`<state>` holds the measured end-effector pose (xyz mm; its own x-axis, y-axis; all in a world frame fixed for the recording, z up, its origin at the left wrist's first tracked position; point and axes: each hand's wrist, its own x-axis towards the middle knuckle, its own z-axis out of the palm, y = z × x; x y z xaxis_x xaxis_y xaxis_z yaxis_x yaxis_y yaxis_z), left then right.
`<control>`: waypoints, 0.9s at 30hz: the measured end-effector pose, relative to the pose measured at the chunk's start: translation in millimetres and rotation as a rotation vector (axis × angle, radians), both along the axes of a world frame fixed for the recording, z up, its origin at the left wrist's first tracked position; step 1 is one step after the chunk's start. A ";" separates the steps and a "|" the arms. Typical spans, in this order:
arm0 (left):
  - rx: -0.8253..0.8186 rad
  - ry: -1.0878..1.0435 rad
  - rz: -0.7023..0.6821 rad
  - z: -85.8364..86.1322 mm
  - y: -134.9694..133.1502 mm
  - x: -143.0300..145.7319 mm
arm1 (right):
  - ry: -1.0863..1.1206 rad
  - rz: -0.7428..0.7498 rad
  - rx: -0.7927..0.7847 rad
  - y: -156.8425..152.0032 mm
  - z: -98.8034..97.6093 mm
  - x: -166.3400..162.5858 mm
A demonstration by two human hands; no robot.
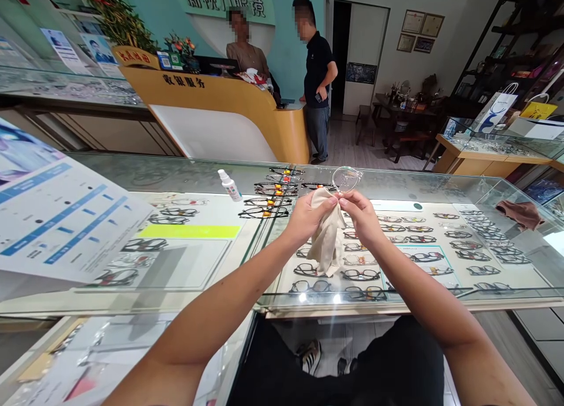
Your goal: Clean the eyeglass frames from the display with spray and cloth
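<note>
Above the glass display counter, my left hand (pixel 309 213) is closed on a beige cleaning cloth (pixel 328 250) that hangs down below the fingers. My right hand (pixel 360 216) pinches a pair of glasses (pixel 346 178) right beside it, the fingertips of both hands meeting. A thin, clear lens rim sticks up past the fingers; the rest of the frame is hidden by the hands and cloth. On the counter top left of my hands, several dark-framed glasses (pixel 267 202) with orange tags lie in a row. A white spray bottle (pixel 230 185) stands just left of them.
Many glasses (pixel 361 275) lie inside the glass display case (pixel 282 303). A printed leaflet stand (pixel 66 218) rises at left. A brown cloth (pixel 520 214) lies at the right. Two people are by the yellow reception desk (pixel 259 118) at the back.
</note>
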<state>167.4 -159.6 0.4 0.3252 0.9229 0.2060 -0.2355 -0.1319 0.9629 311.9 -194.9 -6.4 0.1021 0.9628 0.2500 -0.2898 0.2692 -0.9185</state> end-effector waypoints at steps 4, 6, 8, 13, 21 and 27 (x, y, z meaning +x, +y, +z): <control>0.043 0.006 -0.017 -5.5 1.8 1.5 | 0.050 -0.026 -0.030 1.4 -0.3 0.0; 0.056 0.016 -0.014 -7.2 3.0 1.6 | 0.062 -0.038 -0.032 1.9 -0.4 -0.4; 0.056 0.033 -0.015 -7.6 3.9 1.2 | 0.061 -0.043 -0.031 2.2 -0.4 -0.8; 0.075 0.045 -0.067 -6.1 6.1 -1.2 | 0.047 -0.061 -0.035 2.9 0.3 1.5; 0.007 0.023 -0.327 -7.6 8.8 -5.5 | 0.105 -0.074 -0.097 3.0 8.5 8.4; -0.015 0.085 -0.282 -4.3 6.3 -5.0 | 0.128 -0.061 -0.140 5.6 5.1 6.1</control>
<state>162.4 -153.3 -3.9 0.5848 0.7965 0.1536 -0.1787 -0.0582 0.9822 318.0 -189.3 -1.3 0.1834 0.9784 0.0956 -0.3941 0.1622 -0.9046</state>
